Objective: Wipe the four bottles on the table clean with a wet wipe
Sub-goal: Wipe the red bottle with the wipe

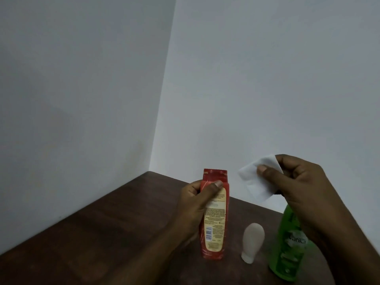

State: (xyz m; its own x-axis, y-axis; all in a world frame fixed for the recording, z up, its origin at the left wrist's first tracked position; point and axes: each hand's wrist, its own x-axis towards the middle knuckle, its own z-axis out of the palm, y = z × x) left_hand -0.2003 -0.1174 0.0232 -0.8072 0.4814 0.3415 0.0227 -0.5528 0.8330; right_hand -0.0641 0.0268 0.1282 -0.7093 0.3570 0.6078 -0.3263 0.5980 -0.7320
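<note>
Red bottle (215, 223): upright over table (102, 233), gripped in your left hand (195, 202). Wipe (250, 182): pinched in your right hand (304, 188), near, not touching. Cream bottle (253, 241), green bottle (287, 254): standing beside. Step, likely: red bottle's wiping; next, press wipe to its side.

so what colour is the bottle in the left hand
Red with a cream label; the bottle shows best in the head view.

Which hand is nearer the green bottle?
Right. The right hand, pinching the wet wipe, is just above the top of the green bottle. The left hand grips the red bottle, further left past the small white bottle.
</note>
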